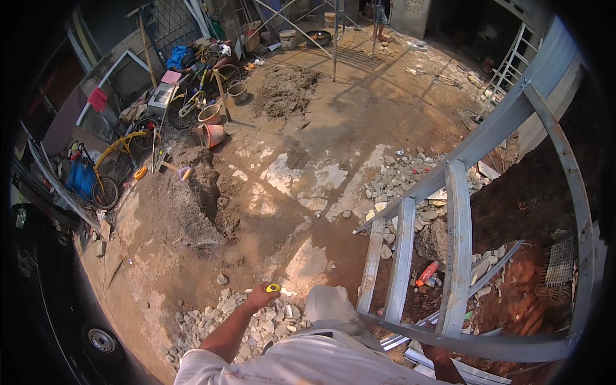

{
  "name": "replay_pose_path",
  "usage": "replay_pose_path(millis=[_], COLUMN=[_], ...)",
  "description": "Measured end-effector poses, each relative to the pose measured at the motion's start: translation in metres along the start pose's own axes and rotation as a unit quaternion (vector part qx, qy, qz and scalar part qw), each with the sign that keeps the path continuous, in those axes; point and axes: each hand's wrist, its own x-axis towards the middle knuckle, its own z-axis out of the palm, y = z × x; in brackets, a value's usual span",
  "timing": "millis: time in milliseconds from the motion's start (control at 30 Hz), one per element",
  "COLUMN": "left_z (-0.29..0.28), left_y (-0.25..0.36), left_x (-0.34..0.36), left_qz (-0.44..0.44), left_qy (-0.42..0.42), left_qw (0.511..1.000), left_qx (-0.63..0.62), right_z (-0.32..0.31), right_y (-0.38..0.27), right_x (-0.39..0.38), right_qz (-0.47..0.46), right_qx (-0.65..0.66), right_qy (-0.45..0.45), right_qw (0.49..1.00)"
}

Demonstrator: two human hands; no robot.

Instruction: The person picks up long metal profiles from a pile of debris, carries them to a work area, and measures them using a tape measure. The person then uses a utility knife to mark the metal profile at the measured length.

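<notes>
my left hand (259,298) reaches out over the near part of the yard, its fingers closed around a small yellow tape measure (274,287). the tape measure sits above the edge of a spread of broken stones (273,324), just left of my pale trouser leg (328,305). my right hand (437,353) is at the near right, low against the bottom beam of a grey metal frame (458,244). that beam hides most of it, so i cannot tell whether those fingers are apart, together or clamped on the metal.

the frame stands to my right, tilted, with several crosspieces running between its long beams. under and beside it are reddish soil (513,308), a red bottle (427,274) and some loose metal strips (436,369). another patch of grey stones (401,179) lies beyond its left edge.

to the left of the middle a heap of sand (176,205) rises from the ground, with an orange bucket (212,135) just past it. farther left a yellow bicycle (106,189) leans among stacked odds and ends, and a black car (45,308) stands at the near left. a second heap (285,91) lies farther off, near the poles of a scaffold (334,42). at the far right a ladder (511,64) leans, and a person's legs (380,29) show at the far edge.
</notes>
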Motion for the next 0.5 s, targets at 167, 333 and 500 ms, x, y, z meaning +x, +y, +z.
replay_pose_path(millis=[167, 333, 500], left_z=[-0.012, -0.027, -0.049], left_y=[0.07, 0.14, 0.227], left_x=[0.084, 0.203, 0.291], left_qz=[0.061, 0.037, 0.065], left_qy=[-0.074, -0.17, -0.208], left_qw=[0.993, 0.984, 0.976], left_qx=[0.072, 0.033, -0.014], right_z=[0.045, 0.104, 0.151], right_y=[-0.003, 0.007, 0.006], right_x=[0.039, 0.144, 0.253], right_qz=[0.064, 0.096, 0.091], right_qx=[0.002, -0.027, -0.105], right_qy=[-0.014, -0.087, -0.257], right_qw=[0.998, 0.991, 0.956])
